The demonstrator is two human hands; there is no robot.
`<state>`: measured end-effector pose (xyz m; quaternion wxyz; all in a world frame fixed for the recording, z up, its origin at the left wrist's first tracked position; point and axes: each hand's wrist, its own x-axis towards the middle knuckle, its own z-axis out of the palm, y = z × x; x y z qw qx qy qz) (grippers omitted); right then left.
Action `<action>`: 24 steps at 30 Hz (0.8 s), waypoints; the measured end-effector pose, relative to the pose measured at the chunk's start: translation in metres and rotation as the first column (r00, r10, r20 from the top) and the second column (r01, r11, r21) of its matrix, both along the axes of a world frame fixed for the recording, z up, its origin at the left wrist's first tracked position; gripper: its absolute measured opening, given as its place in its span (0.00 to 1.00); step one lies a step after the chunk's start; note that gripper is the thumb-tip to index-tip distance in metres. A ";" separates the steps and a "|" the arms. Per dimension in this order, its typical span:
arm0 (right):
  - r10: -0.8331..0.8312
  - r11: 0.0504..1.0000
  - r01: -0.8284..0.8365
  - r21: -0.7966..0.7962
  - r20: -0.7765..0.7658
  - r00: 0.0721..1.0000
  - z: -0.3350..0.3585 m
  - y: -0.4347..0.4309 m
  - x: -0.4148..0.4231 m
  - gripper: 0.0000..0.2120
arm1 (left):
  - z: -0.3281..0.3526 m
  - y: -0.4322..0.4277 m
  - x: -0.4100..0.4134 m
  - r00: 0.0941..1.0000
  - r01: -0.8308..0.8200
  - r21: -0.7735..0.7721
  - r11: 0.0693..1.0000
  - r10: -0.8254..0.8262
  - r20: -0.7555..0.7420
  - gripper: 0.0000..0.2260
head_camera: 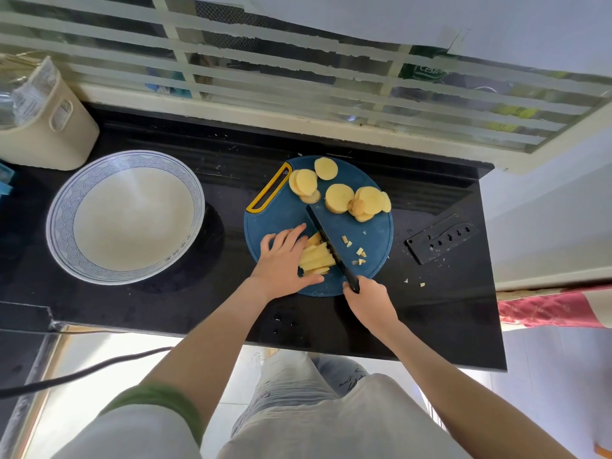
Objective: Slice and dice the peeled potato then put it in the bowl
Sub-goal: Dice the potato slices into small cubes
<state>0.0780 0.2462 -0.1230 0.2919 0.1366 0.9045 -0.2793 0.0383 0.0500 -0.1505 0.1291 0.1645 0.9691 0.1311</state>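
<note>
- My left hand (pixel 281 260) lies flat on a bundle of potato sticks (pixel 316 258), fingers nearly straight and the thumb along the near side. It pins the sticks so they don't roll or spread under the blade.
- My right hand (pixel 367 298) is wrapped round the handle of the knife (pixel 326 241). The blade runs away from me across the board (pixel 361 226), its edge down on the right-hand ends of the sticks, just beside my left fingertips.
- I judge this to be the dicing step: crosscuts through sticks laid side by side, so that one stroke gives several cubes.
- A few dice (pixel 359 251) lie loose on the board to the right of the blade, where cut pieces fall clear of the holding hand. Two scraps have landed on the worktop (pixel 198 299) past the board's edge.
- Uncut rounds (pixel 339 197) are stacked and fanned along the far side of the board, out of the knife's way but within reach.
- The bowl (pixel 61 210) sits on the worktop to the left, near the board, with nothing in it. It looks placed for a short carry or scrape.
- The knife's sheath (pixel 442 238) lies on the worktop to the right, well apart from the cutting.
- Most of the potato is undiced, so I judge the task well short of halfway.
- The risk I see is the blade sitting this close to my left fingertips.
</note>
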 end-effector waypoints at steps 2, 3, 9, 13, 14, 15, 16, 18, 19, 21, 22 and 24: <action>-0.013 1.000 0.013 -0.005 0.005 1.000 0.002 0.001 -0.001 0.10 | 0.000 -0.001 0.000 1.000 -0.007 -0.006 1.000 0.007 -0.004 0.40; -0.017 1.000 0.017 -0.005 0.002 1.000 0.002 0.001 -0.002 0.10 | 0.000 -0.002 0.001 1.000 -0.022 0.009 1.000 0.022 -0.011 0.41; -0.050 0.999 0.050 -0.004 -0.023 0.998 0.004 0.005 -0.003 0.10 | 0.000 -0.022 0.004 0.958 -0.172 0.166 0.971 0.204 -0.200 0.10; -0.038 0.999 0.038 -0.001 -0.030 0.999 0.006 0.000 -0.004 0.10 | -0.002 -0.030 0.005 0.978 -0.119 0.126 0.985 0.138 -0.156 0.04; -0.032 0.999 0.032 0.004 -0.037 0.999 0.006 -0.001 -0.004 0.11 | -0.002 -0.030 0.005 0.981 -0.112 0.114 0.987 0.128 -0.143 0.05; -0.026 1.000 0.027 0.009 -0.044 0.999 0.007 -0.002 -0.004 0.11 | -0.001 -0.028 0.005 0.983 -0.107 0.104 0.989 0.121 -0.136 0.05; -0.024 1.000 0.025 0.011 -0.049 0.999 0.007 -0.004 -0.004 0.11 | -0.001 -0.027 0.005 0.984 -0.102 0.093 0.990 0.114 -0.139 0.05; -0.023 1.000 0.024 0.015 -0.056 0.998 0.007 -0.005 -0.004 0.11 | 0.000 -0.024 0.004 0.983 -0.099 0.067 0.993 0.108 -0.150 0.06; -0.022 1.000 0.023 0.019 -0.055 0.998 0.007 -0.005 -0.003 0.11 | 0.000 -0.024 0.003 0.982 -0.104 0.055 0.993 0.111 -0.154 0.06; -0.028 0.999 0.029 0.018 -0.046 0.999 0.006 -0.005 -0.003 0.11 | 0.000 -0.023 0.002 0.980 -0.121 0.050 0.991 0.127 -0.154 0.07; -0.032 0.999 0.033 0.017 -0.039 0.999 0.006 -0.005 -0.003 0.11 | 0.000 -0.023 0.001 0.980 -0.123 0.057 0.991 0.130 -0.153 0.06; -0.038 0.999 0.038 0.019 -0.020 0.999 0.005 -0.005 -0.003 0.11 | 0.000 -0.022 0.000 0.979 -0.109 0.074 0.991 0.120 -0.163 0.05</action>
